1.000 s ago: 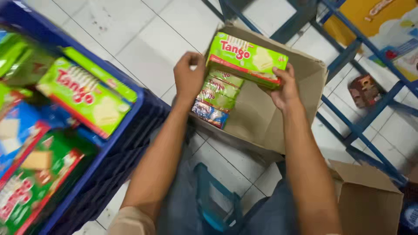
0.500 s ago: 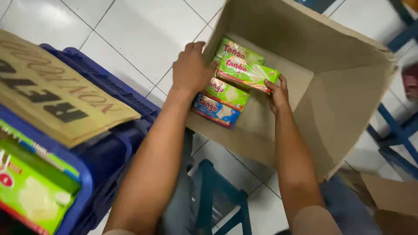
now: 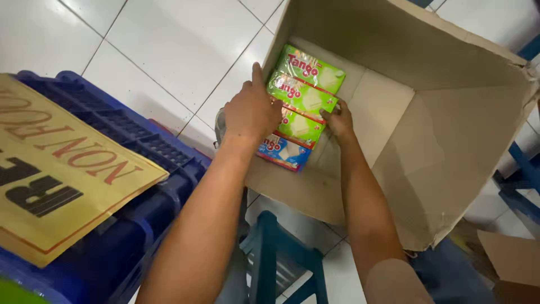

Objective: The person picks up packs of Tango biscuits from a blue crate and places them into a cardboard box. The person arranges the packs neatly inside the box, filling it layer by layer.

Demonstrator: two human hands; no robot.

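A blue plastic crate (image 3: pixel 129 186) with a cardboard sign (image 3: pixel 62 174) across it stands at left. The left hand (image 3: pixel 251 112) lies flat against the left side of the green wafer packs (image 3: pixel 304 95), stacked by the left wall of the cardboard box (image 3: pixel 450 129); the right hand (image 3: pixel 339 121) presses their right edge. The packs look light, stiff and glossy, likely slippery, best held by the sides. A blue stool (image 3: pixel 281 264) stands below.

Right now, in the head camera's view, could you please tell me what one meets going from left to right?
Yellow cardboard sign → blue plastic crate → left hand → row of green wafer packs → right hand → far wall of the open cardboard box → blue rack frame.
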